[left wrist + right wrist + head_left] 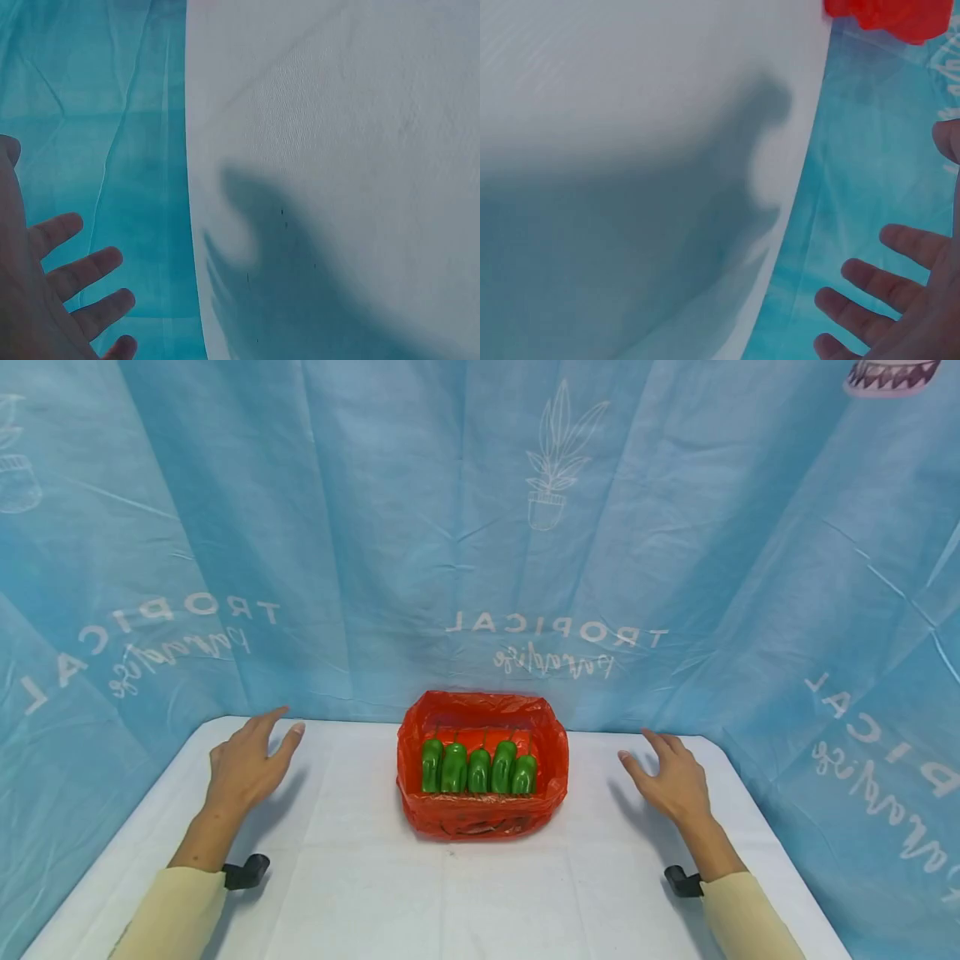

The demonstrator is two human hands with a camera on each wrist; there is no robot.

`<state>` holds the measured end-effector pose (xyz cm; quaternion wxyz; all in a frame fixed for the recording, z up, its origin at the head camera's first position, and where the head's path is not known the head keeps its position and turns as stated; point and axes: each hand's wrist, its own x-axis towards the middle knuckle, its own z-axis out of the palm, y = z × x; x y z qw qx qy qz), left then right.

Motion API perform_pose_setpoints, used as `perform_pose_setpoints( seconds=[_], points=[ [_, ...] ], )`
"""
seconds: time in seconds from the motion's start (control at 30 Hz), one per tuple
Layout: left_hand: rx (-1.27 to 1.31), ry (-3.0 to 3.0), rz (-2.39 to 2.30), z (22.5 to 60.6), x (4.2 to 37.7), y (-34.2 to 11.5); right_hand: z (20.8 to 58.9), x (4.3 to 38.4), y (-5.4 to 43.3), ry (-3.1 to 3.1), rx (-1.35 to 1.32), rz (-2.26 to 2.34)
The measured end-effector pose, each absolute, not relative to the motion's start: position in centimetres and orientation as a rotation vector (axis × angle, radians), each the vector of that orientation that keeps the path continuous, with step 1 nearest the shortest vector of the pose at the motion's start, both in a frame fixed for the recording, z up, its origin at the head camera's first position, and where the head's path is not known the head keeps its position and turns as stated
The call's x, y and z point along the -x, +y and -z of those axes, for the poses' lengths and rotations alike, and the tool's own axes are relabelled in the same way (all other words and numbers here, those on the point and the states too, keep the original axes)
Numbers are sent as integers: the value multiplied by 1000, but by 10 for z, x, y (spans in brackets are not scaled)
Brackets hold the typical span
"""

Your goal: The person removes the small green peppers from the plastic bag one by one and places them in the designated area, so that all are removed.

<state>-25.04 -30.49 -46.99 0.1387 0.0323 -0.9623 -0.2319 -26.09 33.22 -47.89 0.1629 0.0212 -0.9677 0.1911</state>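
Observation:
Several green peppers (478, 770) with thin stems lie side by side in a red container (480, 818), which looks covered in red plastic film. It stands at the middle of the table's far side. To its left, my left hand (243, 766) hovers over the table with fingers spread and nothing in it. My right hand (675, 781) hovers to the right of the container, also holding nothing, its thumb toward the container. Both wrist views show relaxed, spread fingers (86, 274) and hand shadows on the white surface. A red corner of the container (900, 16) shows in the right wrist view.
A white cloth covers the table (360, 893). Blue curtains (390, 527) with printed plants and mirrored lettering hang right behind the table and along both sides. Each wrist wears a black strap mount (247, 872).

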Motion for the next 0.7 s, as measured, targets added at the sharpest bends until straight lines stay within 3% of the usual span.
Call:
perform_pose_setpoints(
  seconds=[0.7],
  points=[
    [-45, -2695, 872, 470, 241, -268, 462, 259, 302, -2655, -192, -638]
  ],
)
